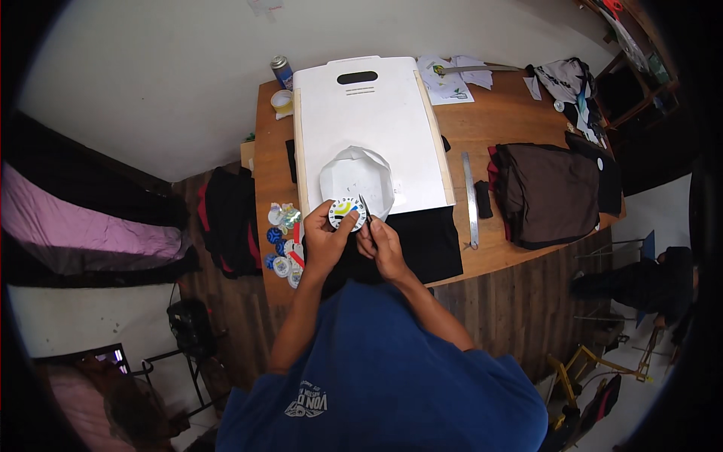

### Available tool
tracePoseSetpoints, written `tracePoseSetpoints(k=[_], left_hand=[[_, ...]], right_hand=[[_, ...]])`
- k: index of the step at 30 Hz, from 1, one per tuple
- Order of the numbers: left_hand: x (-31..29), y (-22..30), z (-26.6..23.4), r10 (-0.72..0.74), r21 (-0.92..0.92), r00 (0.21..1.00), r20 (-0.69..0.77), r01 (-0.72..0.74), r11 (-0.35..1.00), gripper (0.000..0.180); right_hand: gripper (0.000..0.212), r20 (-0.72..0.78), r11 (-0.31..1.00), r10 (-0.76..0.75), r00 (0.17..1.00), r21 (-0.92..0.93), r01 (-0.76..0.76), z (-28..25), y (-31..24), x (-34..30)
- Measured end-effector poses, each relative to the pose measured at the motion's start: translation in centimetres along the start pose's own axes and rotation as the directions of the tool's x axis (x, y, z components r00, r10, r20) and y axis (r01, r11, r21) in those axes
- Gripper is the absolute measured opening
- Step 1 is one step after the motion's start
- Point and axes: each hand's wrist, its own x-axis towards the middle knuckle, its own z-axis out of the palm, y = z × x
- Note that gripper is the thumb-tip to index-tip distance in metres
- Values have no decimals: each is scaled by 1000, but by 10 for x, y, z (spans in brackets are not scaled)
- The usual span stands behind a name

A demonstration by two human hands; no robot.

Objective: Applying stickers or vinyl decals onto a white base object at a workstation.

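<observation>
Left hand [325, 239] clenched on a round white sticker disc [347, 213] with a blue and yellow emblem, held up by its lower edge just above the near end of the white board [361, 120]. Right hand [382, 242] pinched on a thin dark pointed tool [364, 206], most likely tweezers or a blade, tip touching the disc's right rim. Judging by this, mid-step at picking or peeling the printed round along its edge; next move likely calls for a steady left grip and a light, shallow lift of the tip so the print does not tear. Just beyond the grip, a white paper piece [357, 183] with a cut, many-sided outline, lying on the board. Left of the left grip, a cluster of small round stickers [283, 242] in blue, white and red on the counter [512, 120] edge. Under the grip, black cloth [429, 245]. Right of the right grip, a long steel ruler [470, 200], then folded brown fabric [544, 192]. Far beyond the grip at the counter's back left, a blue can [282, 72] and a yellowish tape roll [283, 102]; at the back right, white printed sheets [452, 84], marks too small to tell.
</observation>
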Motion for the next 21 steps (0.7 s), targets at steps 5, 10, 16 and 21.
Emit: tracePoseSetpoints(k=[5, 10, 16, 21], left_hand=[[0, -1, 0, -1, -7, 1000, 1, 1, 1000, 5], [1, -1, -1, 5, 1, 1000, 10, -5, 1000, 6], [0, -3, -3, 2, -21, 1000, 9, -2, 1000, 6], [0, -2, -4, 0, -18, 1000, 11, 0, 1000, 6]], right_hand=[[35, -6, 1000, 9, 1000, 1, -9, 2, -3, 0], [35, -8, 1000, 13, 1000, -2, -13, 2, -3, 1], [36, -20, 1000, 10, 1000, 4, -10, 0, -1, 1], [36, 1, 1000, 22, 1000, 1, -22, 2, -5, 0]])
